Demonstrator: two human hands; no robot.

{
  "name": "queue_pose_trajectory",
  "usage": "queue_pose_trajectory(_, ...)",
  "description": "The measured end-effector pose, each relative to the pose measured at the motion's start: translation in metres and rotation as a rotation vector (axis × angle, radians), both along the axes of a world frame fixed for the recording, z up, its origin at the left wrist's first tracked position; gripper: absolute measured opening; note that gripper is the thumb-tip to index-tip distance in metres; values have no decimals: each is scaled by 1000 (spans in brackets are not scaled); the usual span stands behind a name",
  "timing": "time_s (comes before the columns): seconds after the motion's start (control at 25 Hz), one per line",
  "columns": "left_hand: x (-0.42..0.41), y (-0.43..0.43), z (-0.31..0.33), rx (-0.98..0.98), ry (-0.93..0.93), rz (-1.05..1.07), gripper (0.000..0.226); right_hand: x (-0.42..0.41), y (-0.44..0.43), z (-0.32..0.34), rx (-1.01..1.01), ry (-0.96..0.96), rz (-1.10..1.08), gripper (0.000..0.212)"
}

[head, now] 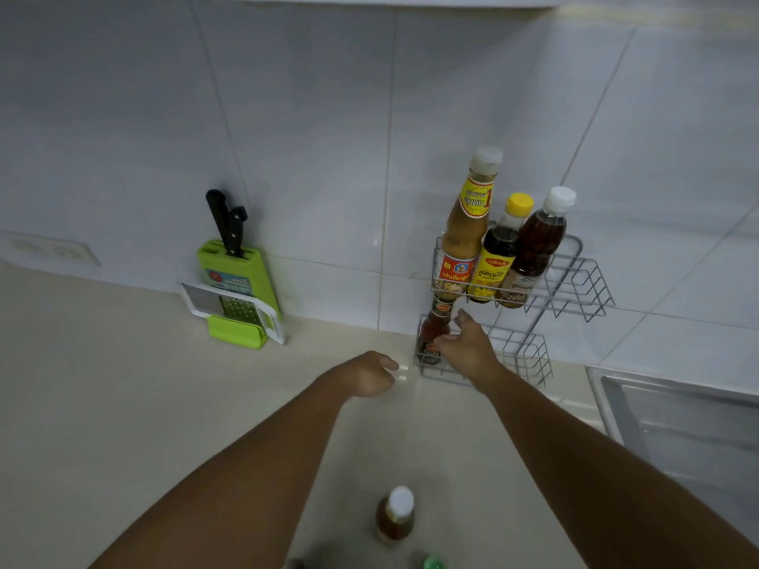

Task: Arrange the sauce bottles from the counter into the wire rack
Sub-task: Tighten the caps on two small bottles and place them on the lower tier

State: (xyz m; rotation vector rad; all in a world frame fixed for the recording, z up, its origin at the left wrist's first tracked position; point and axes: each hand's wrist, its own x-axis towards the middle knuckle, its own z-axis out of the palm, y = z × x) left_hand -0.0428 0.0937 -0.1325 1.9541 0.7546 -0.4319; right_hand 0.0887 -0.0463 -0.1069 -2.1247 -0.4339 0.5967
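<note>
Both bare arms are being stretched forward over the pale counter (123,404) toward the wire rack (575,277) fixed to the tiled wall at the far right. The right hand (468,347) is being held at the lower tier of the rack, wrist straight, fingers (462,318) spread and curved beside a red sauce bottle (431,334) standing upright at the left end of that tier; the thumb side is lying against the bottle, though whether it is actually being gripped cannot be told. The left hand (373,373) is being held low over the counter just left of the rack, fingers loosely curled, with nothing in it. Three bottles are standing together in the upper tier: a tall tan bottle (466,223), a yellow-capped dark bottle (499,252) and a white-capped brown bottle (534,248). One white-capped bottle (396,515) is standing on the near counter between the forearms. A green knife block (236,281) is leaning against the wall at far left.
</note>
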Motion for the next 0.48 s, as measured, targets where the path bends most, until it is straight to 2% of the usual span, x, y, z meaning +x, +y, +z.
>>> queue_pose_trajectory(0.04,-14,-4,9,12,26,-54,48,-13,-5,6,7,0,-30,73)
queue_pose_trajectory(0.12,-33,-11,17,37,75,-154,48,-31,-15,12,50,-47,-32,57)
queue_pose_trajectory(0.24,-61,-25,32,102,165,-340,54,-57,-47,3,-40,-171,145,41)
queue_pose_trajectory(0.32,-79,-38,33,131,229,-452,65,-84,-78,-12,-157,-84,381,50)
queue_pose_trajectory(0.4,-87,-49,34,171,285,-544,72,-113,-98,-24,-217,105,607,64)
queue_pose_trajectory(0.48,-94,-58,34,255,313,-608,71,-139,-105,-35,-209,169,666,72)
